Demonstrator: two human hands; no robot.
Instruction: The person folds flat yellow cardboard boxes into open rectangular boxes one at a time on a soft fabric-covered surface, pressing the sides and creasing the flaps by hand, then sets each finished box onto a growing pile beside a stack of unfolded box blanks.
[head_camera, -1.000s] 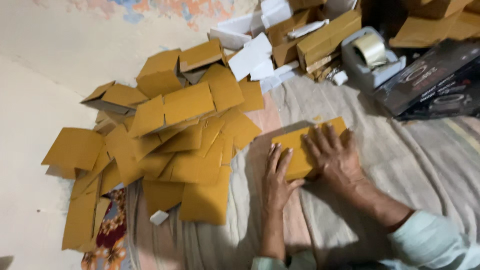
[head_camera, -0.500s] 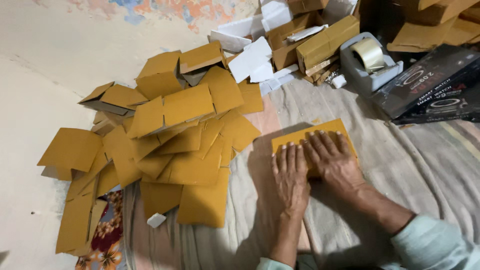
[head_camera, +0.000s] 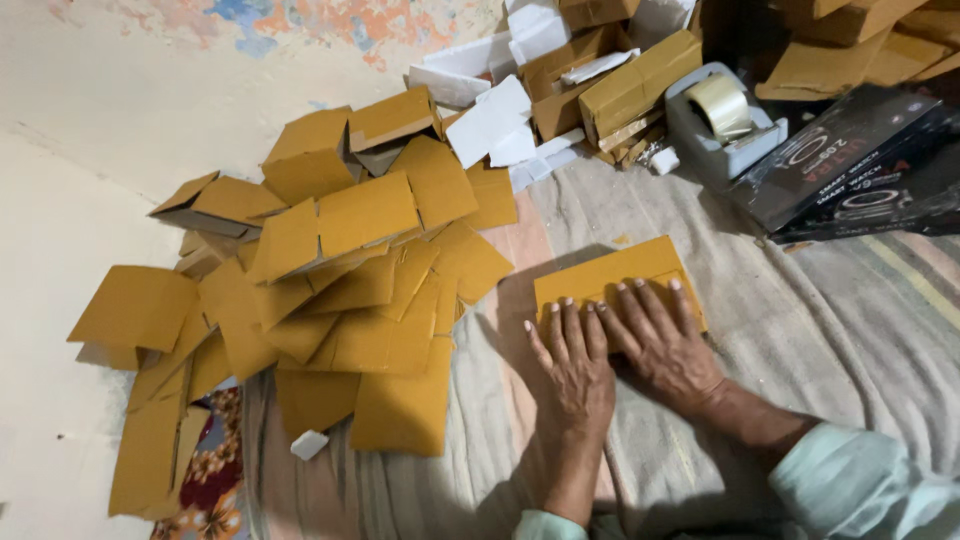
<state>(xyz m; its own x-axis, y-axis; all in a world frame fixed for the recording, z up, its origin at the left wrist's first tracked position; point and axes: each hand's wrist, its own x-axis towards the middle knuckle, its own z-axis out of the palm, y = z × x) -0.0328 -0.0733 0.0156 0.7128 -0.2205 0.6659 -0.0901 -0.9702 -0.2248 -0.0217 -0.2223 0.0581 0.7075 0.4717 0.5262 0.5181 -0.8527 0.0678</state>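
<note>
Striped beige cloth (head_camera: 860, 330) covered the floor where the person worked, rumpled and stretching toward a pale wall with peeling paint at the far edge. Nearest the camera, a light green sleeve (head_camera: 865, 490) was cut off by the lower right corner, and the other cuff barely showed at the bottom edge, so both arms were seen only from the wrist up.

Both hands lay flat and open, palms down, gripping nothing. The left hand (head_camera: 573, 368) and the right hand (head_camera: 662, 343) sat side by side, fingers spread, pressing on a flattened yellow-brown cardboard piece (head_camera: 610, 272). It was a plain rectangle lying slightly tilted on the cloth; its near half was hidden under the fingers, so any folds or flaps there could not be made out.

To the left, well apart from the hands, a loose heap of similar cardboard blanks (head_camera: 340, 300) overlapped one another, some folded into small open boxes (head_camera: 310, 155). A small white scrap (head_camera: 309, 444) lay just beside the heap's near edge, and a patch of floral fabric (head_camera: 205, 470) peeked out beneath it.

Farther off, white card pieces (head_camera: 490, 125) lay mixed among more brown boxes. A grey tape dispenser (head_camera: 722, 125) with a roll of clear tape stood to the right of them, next to dark printed boxes (head_camera: 850, 165) that ran out of view at the right edge.
</note>
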